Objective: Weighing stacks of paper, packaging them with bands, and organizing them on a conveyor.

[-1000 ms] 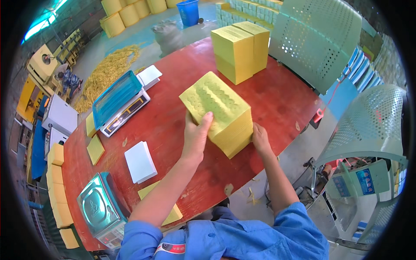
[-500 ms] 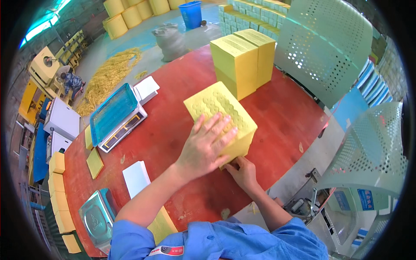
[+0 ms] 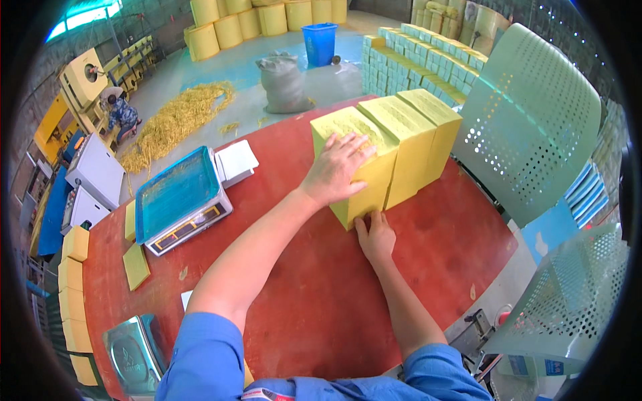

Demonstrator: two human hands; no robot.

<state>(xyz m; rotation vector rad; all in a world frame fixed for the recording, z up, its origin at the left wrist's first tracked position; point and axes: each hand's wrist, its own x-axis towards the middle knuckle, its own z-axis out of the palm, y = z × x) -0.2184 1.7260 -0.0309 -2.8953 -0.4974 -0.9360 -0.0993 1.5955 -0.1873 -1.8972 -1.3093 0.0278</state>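
Observation:
A tall stack of yellow paper sheets (image 3: 361, 180), with an embossed pattern on top, stands upright on the red table (image 3: 301, 294). It stands against two similar yellow paper stacks (image 3: 424, 144) lined up behind it to the right. My left hand (image 3: 338, 170) lies over its top near edge, fingers spread on the top face and thumb reaching down the front. Low at the front corner, my right hand (image 3: 376, 235) is closed against the stack's bottom edge; its fingertips are partly hidden there.
A scale with a blue tray (image 3: 177, 194) sits at the left, white paper (image 3: 236, 162) beside it. Nearer is a small metal-topped scale (image 3: 132, 354). Perforated chairs (image 3: 535, 120) border the right side. A person (image 3: 122, 115) crouches far left by scattered yellow strips (image 3: 180, 123).
The patterned stack has moved away from me, from a tilted position to upright beside the other two. Both hands went with it. The view has shifted too.

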